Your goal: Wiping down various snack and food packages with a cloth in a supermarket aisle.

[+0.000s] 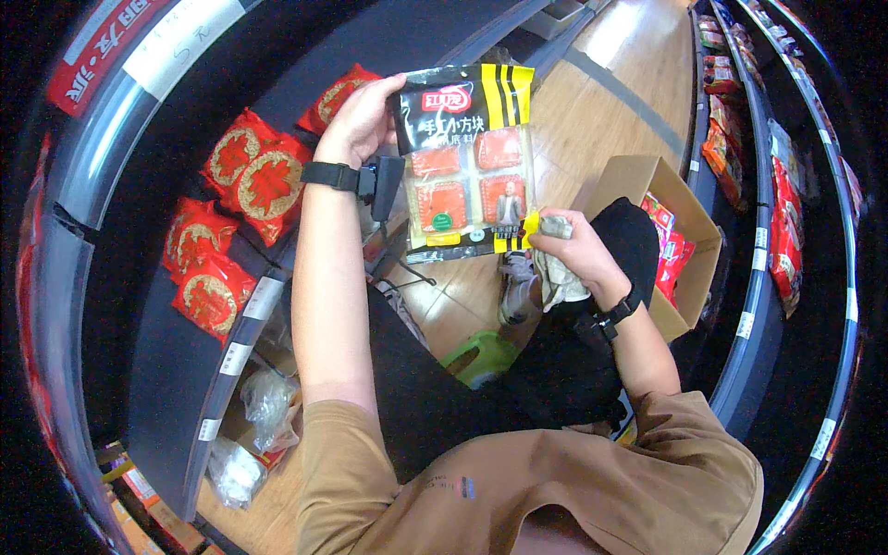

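Observation:
A flat plastic food packet, black and yellow with several red square blocks showing through a clear window, is held up before me. My left hand grips its upper left edge, with the thumb in front and most fingers hidden behind. At the lower right corner, my right hand pinches the packet. A crumpled pale cloth is also in that hand and hangs below it. Several red and gold packets lie on the dark shelf left of my left forearm.
An open cardboard box containing red and pink packets stands on the right, beside my knee. Shelves with bagged goods line the right side. Plastic bags lie below the left shelf's edge. A green stool shows between my legs.

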Tool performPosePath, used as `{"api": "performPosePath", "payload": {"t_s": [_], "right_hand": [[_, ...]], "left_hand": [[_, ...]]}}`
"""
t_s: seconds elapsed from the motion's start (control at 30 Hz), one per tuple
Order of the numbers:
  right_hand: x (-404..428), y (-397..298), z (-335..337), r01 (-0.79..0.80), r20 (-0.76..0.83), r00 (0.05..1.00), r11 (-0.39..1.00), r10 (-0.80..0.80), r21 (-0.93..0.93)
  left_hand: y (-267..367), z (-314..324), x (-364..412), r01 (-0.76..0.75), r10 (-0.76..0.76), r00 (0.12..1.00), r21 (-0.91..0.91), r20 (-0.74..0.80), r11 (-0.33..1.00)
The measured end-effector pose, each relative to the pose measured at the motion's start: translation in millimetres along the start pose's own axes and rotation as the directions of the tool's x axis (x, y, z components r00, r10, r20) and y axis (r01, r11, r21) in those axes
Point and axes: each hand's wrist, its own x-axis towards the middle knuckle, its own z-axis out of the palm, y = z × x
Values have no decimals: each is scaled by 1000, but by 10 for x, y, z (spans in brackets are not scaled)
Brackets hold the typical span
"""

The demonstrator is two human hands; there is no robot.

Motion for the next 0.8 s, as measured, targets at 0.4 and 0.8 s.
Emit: {"api": "performPosePath", "payload": {"t_s": [0.4,0.8], "right_hand": [[-18,-55,2,-12,17,1000,1000,12,-9],[-2,0,-63,47,37,999,981,-40,-187]], "left_hand": [[-35,-58,57,41,-41,999,-34,6,999],[71,83,-117,-39,40,999,-59,23,998]]}}
